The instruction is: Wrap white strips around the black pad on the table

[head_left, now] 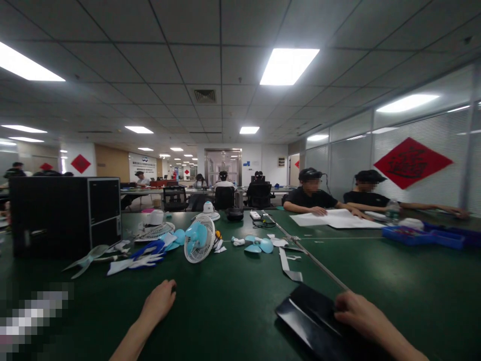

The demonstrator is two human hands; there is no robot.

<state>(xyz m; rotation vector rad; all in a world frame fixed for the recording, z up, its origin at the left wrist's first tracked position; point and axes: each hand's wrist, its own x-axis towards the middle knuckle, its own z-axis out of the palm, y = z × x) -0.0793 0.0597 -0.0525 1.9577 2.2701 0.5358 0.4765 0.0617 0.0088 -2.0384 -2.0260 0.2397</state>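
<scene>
My right hand has its fingers closed on the edge of a glossy black sheet or flat pouch, at the lower right over the green table. Light glints along a fold in it; its near end runs out of the frame. Farther left, my left hand is at the table with curled fingers; whatever they may hold is hidden. Ahead of it are blue-and-white gloves and a small fan with light-blue blades in a white cage. Cut strips of pale sheet lie beyond the black piece.
A black computer case stands at the left. Loose light-blue fan blades lie mid-table. A metal strip runs lengthwise along the table. Across at the right, two people sit near white paper and blue trays.
</scene>
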